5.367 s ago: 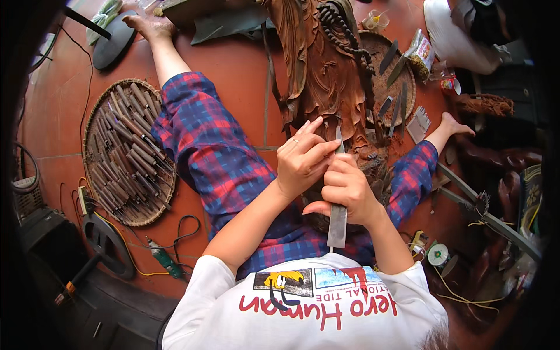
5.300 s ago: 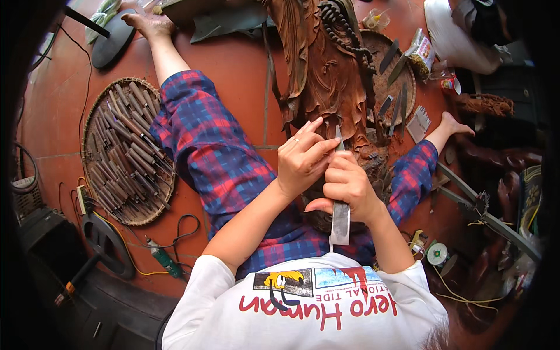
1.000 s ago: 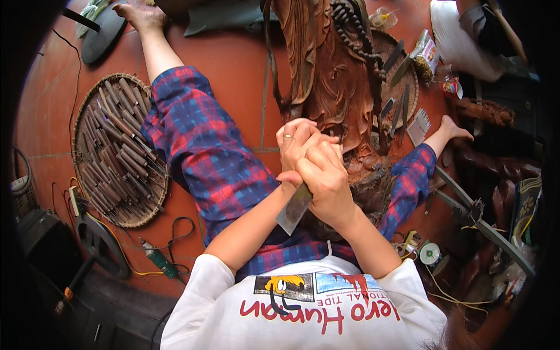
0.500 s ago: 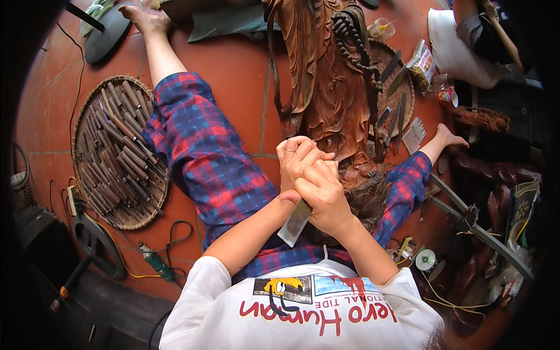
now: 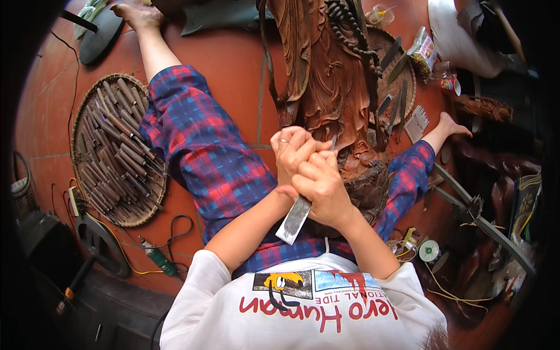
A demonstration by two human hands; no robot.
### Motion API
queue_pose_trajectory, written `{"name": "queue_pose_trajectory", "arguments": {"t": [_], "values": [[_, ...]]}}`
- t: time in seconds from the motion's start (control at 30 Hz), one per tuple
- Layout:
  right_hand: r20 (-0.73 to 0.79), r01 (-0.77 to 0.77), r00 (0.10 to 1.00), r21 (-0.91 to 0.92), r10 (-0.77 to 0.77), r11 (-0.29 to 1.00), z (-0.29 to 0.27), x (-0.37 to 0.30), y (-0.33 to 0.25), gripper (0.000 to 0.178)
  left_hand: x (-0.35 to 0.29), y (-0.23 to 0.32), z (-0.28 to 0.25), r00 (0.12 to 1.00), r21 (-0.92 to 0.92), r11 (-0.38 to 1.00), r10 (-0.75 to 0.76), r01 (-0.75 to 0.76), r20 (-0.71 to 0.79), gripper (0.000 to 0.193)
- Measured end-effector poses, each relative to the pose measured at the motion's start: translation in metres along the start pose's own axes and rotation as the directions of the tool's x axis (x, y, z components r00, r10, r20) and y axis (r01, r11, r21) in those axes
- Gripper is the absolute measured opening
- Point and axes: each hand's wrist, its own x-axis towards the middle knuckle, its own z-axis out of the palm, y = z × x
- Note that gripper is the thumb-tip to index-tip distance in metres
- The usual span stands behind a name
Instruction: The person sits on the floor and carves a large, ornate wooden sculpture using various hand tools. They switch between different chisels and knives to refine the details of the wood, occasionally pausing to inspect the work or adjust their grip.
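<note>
Both my hands are closed one against the other around a flat, grey, file-like tool [image 5: 294, 219]. Its wide pale-edged end sticks out toward my lap, and a thin tip shows past my fingers against the carving. My left hand [image 5: 293, 153], with a ring on one finger, is on the far side of the grip. Nearer to me, my right hand [image 5: 321, 188] wraps round the tool's middle. Beyond them lies a brown wooden statue [image 5: 326, 70] with carved robe folds and a string of beads, its base between my legs. My fingers cover most of the tool.
At the left, a round woven tray [image 5: 81, 192] holds several wooden-handled carving tools. Another tray [image 5: 413, 81], partly behind the statue, carries dark flat tools. A green power tool [image 5: 156, 260] with a cord lies at lower left. Metal bars [image 5: 484, 219] and loose cords occupy the right side.
My hands have shifted slightly left and back from the statue with the tool, and its thin tip now shows. The view has tilted a little.
</note>
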Motion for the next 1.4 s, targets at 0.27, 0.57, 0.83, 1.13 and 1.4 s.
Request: {"name": "queue_pose_trajectory", "arguments": {"t": [0.27, 0.57, 0.83, 1.13, 1.4], "values": [[-0.065, -0.026, 0.998, 0.007, 0.026, 1.000, 0.004, 0.004, 0.002, 0.027, -0.007, 0.000, -0.002, 0.999, -0.019, 0.999, -0.037, 0.038, 0.036, 0.017], [-0.045, -0.018, 0.999, 0.014, 0.018, 1.000, 0.003, -0.003, -0.002, 0.038, -0.007, -0.002, -0.003, 0.997, -0.014, 1.000, -0.011, 0.012, 0.071, 0.016], [0.009, 0.019, 1.000, -0.007, -0.019, 1.000, -0.001, -0.006, 0.002, 0.038, -0.005, -0.001, -0.004, 0.998, 0.005, 1.000, 0.005, -0.006, 0.057, 0.016], [0.041, -0.018, 0.999, -0.002, 0.018, 1.000, -0.004, -0.010, -0.002, 0.037, -0.007, 0.000, -0.002, 0.999, -0.026, 0.999, 0.031, -0.030, 0.033, 0.020], [-0.006, -0.044, 0.999, -0.015, 0.044, 0.999, -0.001, -0.007, -0.006, 0.036, -0.006, -0.003, 0.000, 0.999, -0.103, 0.995, 0.016, -0.012, 0.044, 0.020]]}}
